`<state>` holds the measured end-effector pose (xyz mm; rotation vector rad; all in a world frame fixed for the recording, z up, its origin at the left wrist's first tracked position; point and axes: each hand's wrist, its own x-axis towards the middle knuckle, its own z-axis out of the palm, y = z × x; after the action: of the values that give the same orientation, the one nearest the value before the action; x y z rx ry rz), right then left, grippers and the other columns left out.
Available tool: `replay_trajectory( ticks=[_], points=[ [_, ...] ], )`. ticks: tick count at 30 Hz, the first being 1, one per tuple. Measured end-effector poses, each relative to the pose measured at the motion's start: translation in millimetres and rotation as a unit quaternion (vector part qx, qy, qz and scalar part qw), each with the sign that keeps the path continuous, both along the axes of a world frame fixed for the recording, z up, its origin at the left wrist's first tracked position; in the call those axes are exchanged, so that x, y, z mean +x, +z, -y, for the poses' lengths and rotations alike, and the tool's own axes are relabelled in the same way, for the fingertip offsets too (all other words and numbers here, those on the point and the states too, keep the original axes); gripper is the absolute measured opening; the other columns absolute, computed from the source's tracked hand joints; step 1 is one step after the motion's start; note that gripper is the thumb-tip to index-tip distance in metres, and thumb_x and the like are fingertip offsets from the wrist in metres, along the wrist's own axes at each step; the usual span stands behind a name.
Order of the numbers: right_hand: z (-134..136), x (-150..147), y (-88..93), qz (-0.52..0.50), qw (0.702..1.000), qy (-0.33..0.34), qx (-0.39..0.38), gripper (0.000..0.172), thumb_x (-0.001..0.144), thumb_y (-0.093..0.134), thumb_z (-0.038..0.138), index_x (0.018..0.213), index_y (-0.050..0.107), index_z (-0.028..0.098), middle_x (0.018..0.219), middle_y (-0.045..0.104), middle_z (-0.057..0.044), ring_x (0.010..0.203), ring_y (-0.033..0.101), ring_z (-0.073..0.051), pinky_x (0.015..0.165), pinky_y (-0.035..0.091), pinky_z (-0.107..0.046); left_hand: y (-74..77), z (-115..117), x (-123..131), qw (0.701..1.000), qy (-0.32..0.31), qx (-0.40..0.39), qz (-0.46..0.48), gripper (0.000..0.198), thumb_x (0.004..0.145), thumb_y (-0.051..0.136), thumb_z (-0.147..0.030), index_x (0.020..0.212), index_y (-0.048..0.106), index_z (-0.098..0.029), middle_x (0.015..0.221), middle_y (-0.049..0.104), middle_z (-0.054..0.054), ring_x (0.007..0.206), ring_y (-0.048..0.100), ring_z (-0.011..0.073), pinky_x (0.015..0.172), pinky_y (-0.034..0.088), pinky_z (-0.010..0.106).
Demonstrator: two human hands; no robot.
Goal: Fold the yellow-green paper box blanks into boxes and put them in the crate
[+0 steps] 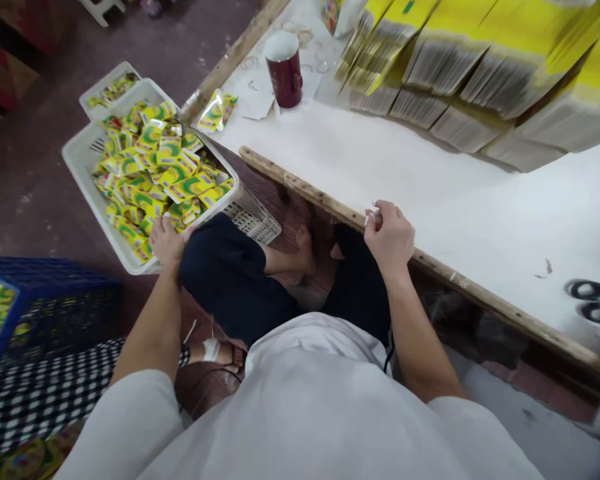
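My left hand [166,241] reaches over the near rim of a white plastic basket [80,175], its fingers resting against the small yellow and green packets [153,160] heaped inside. No packet is plainly gripped, and something white covers one fingertip. At the table's wooden edge [325,199], my right hand [391,239] is closed, fingers curled in. White bits show at its fingertips; whether they are tape or a held thing I cannot make out.
On the white table [455,207] are a dark red mug [286,77], a clear bag of packets [216,112], stacked yellow cards [450,60] and black-handled scissors [593,300]. A blue crate [65,300] stands at left, beside another person's checked clothing [55,377].
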<state>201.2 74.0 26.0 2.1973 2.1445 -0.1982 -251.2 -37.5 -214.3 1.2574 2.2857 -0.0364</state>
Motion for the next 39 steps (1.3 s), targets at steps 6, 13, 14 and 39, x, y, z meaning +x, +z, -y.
replay_trajectory(
  ticks=[6,13,14,39],
  points=[
    [0,-1,-1.2,0.017,1.0,0.006,-0.002,0.025,0.093,0.048,0.026,0.11,0.064,0.017,0.094,0.071,-0.011,0.081,0.065,-0.024,0.069,0.044,-0.032,4.7,2,6,0.999,0.006,0.015,-0.035,0.086,0.09,0.058,-0.061,0.151,0.033,-0.005,0.156,0.037,0.026,0.143,0.036,0.0411,0.115,0.032,0.056],
    [0,-3,-1.7,0.04,0.999,0.019,0.002,0.023,0.093,0.048,0.026,0.105,0.067,0.017,0.093,0.072,-0.01,0.08,0.064,-0.022,0.066,0.04,-0.03,7.5,-6,6,0.999,0.01,-0.026,-0.042,0.087,0.088,0.055,-0.063,0.151,0.034,-0.007,0.153,0.043,0.026,0.139,0.042,0.0426,0.111,0.038,0.057],
    [0,-3,-1.9,0.042,0.999,0.023,0.003,0.023,0.093,0.048,0.025,0.103,0.067,0.017,0.092,0.072,-0.01,0.08,0.064,-0.022,0.066,0.04,-0.03,7.6,-7,5,0.999,0.003,-0.037,-0.036,0.085,0.089,0.054,-0.063,0.151,0.035,-0.007,0.151,0.045,0.027,0.138,0.043,0.0429,0.111,0.038,0.058],
    [8,8,-13.3,0.129,0.982,0.109,0.079,0.015,0.093,0.052,0.022,0.093,0.066,0.019,0.083,0.073,-0.005,0.073,0.066,-0.021,0.055,0.036,-0.029,3.1,0,5,0.995,-0.086,-0.023,-0.032,0.052,0.098,0.04,-0.05,0.124,0.061,-0.01,0.118,0.066,0.021,0.11,0.062,0.0357,0.093,0.047,0.043]
  ],
)
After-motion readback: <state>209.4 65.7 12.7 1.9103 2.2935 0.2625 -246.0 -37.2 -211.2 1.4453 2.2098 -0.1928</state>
